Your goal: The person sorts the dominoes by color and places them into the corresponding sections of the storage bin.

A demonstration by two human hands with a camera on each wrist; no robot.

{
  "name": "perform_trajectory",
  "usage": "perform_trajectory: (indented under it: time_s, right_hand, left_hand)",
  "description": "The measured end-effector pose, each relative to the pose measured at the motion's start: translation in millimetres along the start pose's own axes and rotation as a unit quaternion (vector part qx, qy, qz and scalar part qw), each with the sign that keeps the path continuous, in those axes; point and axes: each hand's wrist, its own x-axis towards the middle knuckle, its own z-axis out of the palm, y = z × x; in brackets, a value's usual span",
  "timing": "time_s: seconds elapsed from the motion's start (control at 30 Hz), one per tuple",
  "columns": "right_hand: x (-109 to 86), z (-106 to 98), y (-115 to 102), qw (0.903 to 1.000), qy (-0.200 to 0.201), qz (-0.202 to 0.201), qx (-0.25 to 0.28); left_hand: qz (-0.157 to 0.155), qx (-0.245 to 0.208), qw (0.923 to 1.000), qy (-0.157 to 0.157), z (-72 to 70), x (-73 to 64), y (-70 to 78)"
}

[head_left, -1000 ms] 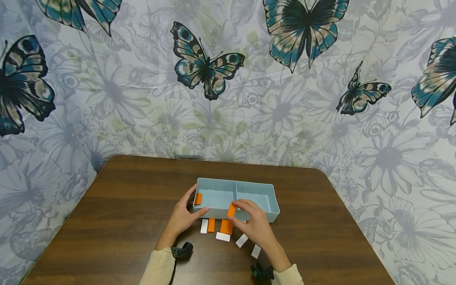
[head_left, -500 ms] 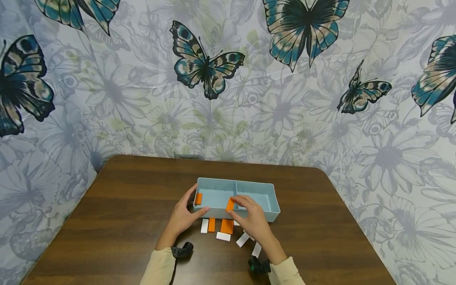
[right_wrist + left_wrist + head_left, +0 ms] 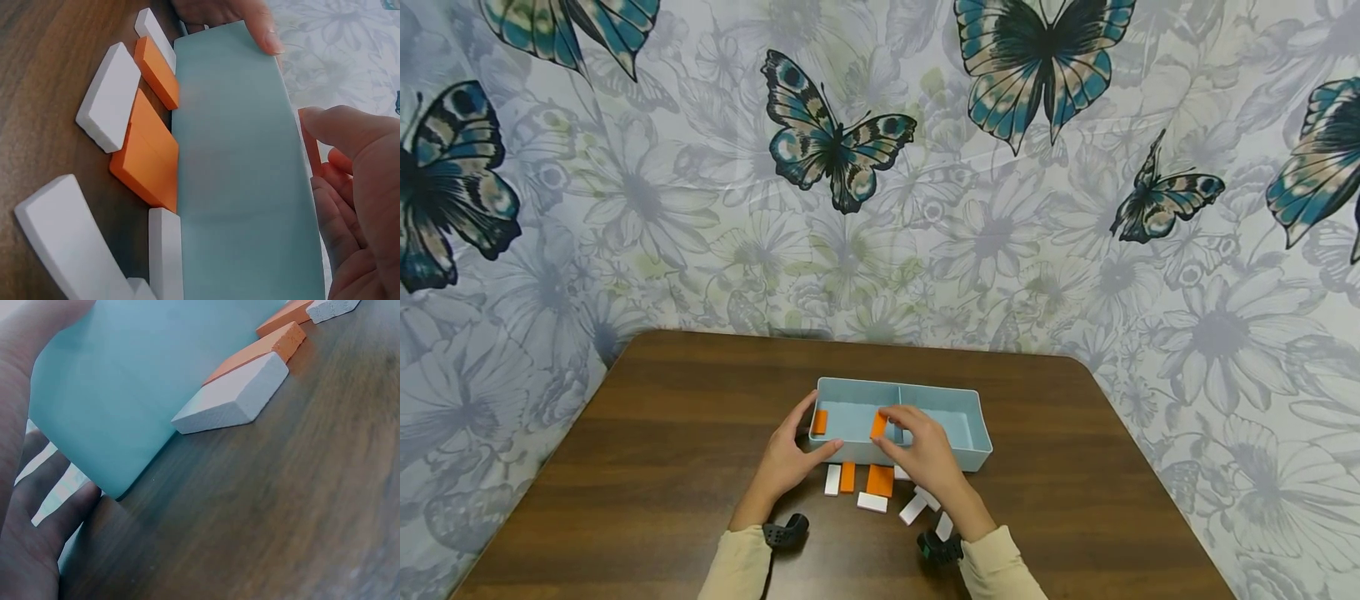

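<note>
A light blue two-compartment box stands on the table. My left hand grips its left end, with the thumb over the front rim and the fingers around the side. My right hand pinches an orange block between thumb and fingers, over the left compartment near the divider. In the right wrist view the held orange block shows just past the box's front rim. Another orange block lies inside the left compartment at its left end.
Along the front wall lie a white block, a narrow orange block and a wider orange piece. Nearer are more white blocks, several under the right forearm. A butterfly-patterned cloth hangs behind the brown table.
My right hand has carried the orange block from in front of the box, up and forward over the rim into the left compartment's space. The left hand keeps its hold on the box.
</note>
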Motion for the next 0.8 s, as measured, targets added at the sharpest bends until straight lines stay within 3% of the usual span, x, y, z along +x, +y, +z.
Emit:
perform_trajectory:
  time_s: [0.43, 0.8]
  right_hand:
    - [12.6, 7, -1, 0.9996, -0.021, 0.001, -0.018]
    - [31.4, 9, -3, 0.9986, -0.032, -0.035, -0.023]
  left_hand:
    - [0.009, 0.002, 0.9999, 0.005, 1.3, 0.5, -2.0]
    - [0.027, -0.014, 0.9995, 0.003, 0.5, 1.5, -3.9]
